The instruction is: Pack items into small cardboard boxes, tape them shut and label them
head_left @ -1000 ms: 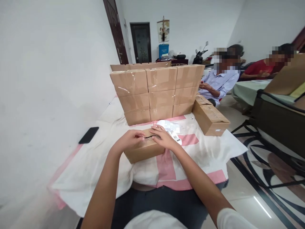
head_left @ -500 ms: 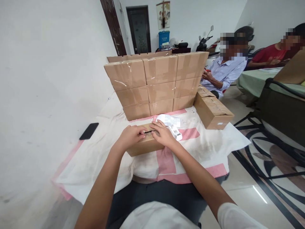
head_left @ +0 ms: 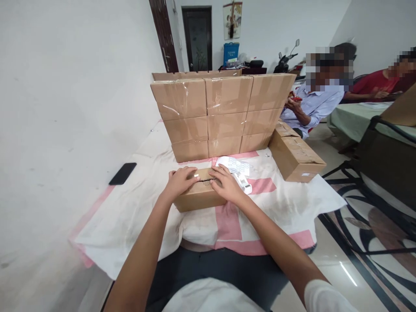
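Observation:
A small cardboard box (head_left: 198, 200) lies on the cloth before me, a dark seam gap running across its top. My left hand (head_left: 180, 182) rests over its left end, fingers spread along the far edge and thumb stretched toward the seam. On the right part of the top, my right hand (head_left: 227, 184) lies with its fingers spread, touching the top by the gap. Beside my right hand is a white device (head_left: 244, 185), partly hidden by it. Just behind sits a white sheet with printed blue shapes (head_left: 240, 166).
A stack of taped cardboard boxes (head_left: 224, 116) stands at the back of the cloth-covered table (head_left: 269, 216). More boxes (head_left: 297, 160) are at the right. A black phone (head_left: 122, 173) lies left, near the wall. Two people sit beyond, one in a light shirt (head_left: 321, 104).
My left hand has shifted from pinching near the seam to spreading over the box's left end. My right hand stays on top. The whole view has shifted slightly.

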Demonstrator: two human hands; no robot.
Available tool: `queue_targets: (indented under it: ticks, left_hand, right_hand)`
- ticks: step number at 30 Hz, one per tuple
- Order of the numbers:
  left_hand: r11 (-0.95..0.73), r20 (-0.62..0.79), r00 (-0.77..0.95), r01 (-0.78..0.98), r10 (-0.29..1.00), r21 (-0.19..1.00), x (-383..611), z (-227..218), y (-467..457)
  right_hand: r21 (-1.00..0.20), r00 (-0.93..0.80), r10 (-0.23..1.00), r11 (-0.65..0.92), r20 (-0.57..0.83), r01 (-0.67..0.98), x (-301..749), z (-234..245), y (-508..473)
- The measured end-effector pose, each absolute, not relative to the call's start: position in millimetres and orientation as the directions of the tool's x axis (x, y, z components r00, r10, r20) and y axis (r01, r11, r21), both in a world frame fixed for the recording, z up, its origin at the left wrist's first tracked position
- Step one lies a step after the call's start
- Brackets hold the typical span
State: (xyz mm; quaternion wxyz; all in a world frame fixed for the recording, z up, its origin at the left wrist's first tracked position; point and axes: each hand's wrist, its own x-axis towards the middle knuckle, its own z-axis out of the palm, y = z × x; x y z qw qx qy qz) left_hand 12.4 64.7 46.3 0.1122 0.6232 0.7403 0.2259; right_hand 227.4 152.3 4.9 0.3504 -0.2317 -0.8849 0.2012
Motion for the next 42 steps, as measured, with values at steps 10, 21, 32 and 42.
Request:
queue_targets:
  ticks: [10, 21, 32, 42]
  left_hand:
    - [0.177, 0.115, -0.263, 0.857, 0.958, 0.485, 12.1, 50.2, 69.6]
    - [0.244, 0.132, -0.276, 0.945, 0.952, 0.218, 17.1, 47.5, 66.3]
    - [-0.181, 0.753, 0.106, 0.983, 0.649, 0.018, 111.2, 69.5, 69.0]
    - [-0.312, 0.727, 0.25, 0.949, 0.64, -0.052, 159.1, 83.0, 108.1]
  right_hand:
    - [-0.533, -0.268, 0.963, 0.221, -0.011, 0.817, 310.1, 2.9, 268.7]
    - [-0.942, -0.01, 0.985, -0.161, -0.171, 0.294, 288.0, -34.4, 286.1]
    - [-0.884, -0.28, 0.867, 0.308, 0.413, -0.351, 291.9, 24.4, 210.8]
    - [-0.705, -0.263, 0.655, 0.651, 0.709, -0.281, 304.2, 30.3, 181.2]
